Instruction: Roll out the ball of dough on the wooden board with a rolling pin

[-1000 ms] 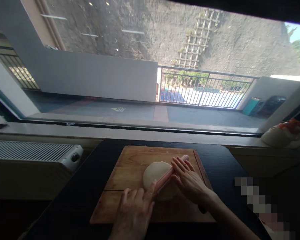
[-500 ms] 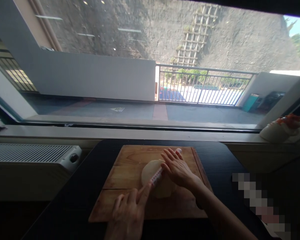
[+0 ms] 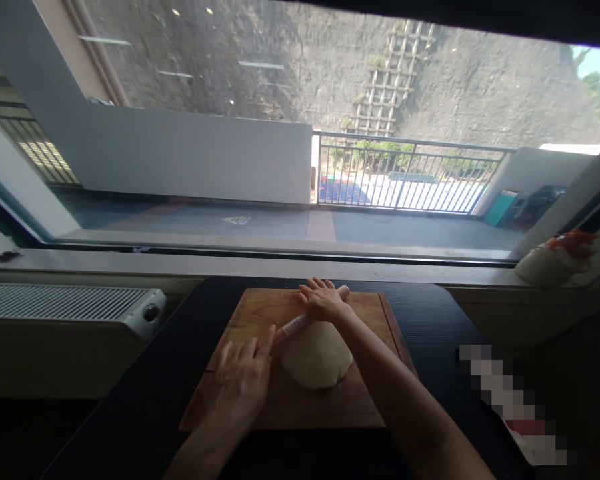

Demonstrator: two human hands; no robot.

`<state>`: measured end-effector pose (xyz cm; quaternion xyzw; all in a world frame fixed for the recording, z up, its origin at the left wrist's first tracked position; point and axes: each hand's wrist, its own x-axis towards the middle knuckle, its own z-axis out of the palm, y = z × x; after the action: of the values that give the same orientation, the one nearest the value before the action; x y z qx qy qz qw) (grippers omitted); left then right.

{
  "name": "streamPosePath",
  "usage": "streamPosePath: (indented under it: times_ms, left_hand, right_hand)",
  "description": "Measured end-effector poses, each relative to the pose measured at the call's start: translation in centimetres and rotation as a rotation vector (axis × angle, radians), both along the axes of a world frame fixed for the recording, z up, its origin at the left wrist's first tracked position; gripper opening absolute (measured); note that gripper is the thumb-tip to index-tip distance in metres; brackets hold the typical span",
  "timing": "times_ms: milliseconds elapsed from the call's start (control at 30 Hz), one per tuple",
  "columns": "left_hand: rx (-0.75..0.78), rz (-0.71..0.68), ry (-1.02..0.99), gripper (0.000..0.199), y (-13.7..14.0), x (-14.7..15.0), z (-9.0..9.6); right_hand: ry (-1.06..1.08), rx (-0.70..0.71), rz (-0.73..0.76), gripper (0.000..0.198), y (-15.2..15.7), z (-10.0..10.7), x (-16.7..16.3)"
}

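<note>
A pale rolling pin [image 3: 296,325] with printed marks lies slantwise over the far edge of a rounded, flattened piece of dough [image 3: 317,360]. Its near left end goes under my left hand [image 3: 244,370], whose fingers are bent around it, partly hidden from view. On the pin's far right part rests my right hand [image 3: 323,299], palm down with the fingers spread and stretched out over it. Both the dough and the pin are on a wooden board [image 3: 265,303].
The board lies on a black table [image 3: 440,327] beneath a wide window. A radiator [image 3: 65,313] stands to the left. On the sill [image 3: 370,270], a white pot with something orange [image 3: 555,260] sits at the right. A blurred-out patch [image 3: 510,407] covers something at right.
Both hands have moved away from me and to the left with the rolling pin, from across the middle of the dough to its far edge. More of the dough now shows.
</note>
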<state>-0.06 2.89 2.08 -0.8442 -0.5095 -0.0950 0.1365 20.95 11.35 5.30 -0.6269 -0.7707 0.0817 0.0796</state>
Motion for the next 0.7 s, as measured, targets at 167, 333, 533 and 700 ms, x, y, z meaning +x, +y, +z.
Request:
streamPosePath:
  times_ms: [167,333,533,700]
  left_hand:
    - [0.155,-0.191,0.011,0.056,-4.3,-0.4,-2.3]
    - [0.093,-0.253,-0.002,0.056,-4.2,0.4,-2.4]
    - [-0.060,-0.001,-0.078,0.046,0.4,1.7,-0.1]
    - [-0.040,0.008,-0.070,0.046,0.0,1.4,0.1]
  right_hand:
    - [0.000,0.121,-0.018,0.051,-8.5,-1.9,2.9]
    - [-0.026,0.130,0.008,0.056,-13.2,-2.6,4.6]
    - [0.005,-0.010,0.018,0.052,-2.7,-0.2,0.8]
    - [0.004,-0.017,0.030,0.049,-1.6,0.4,0.1]
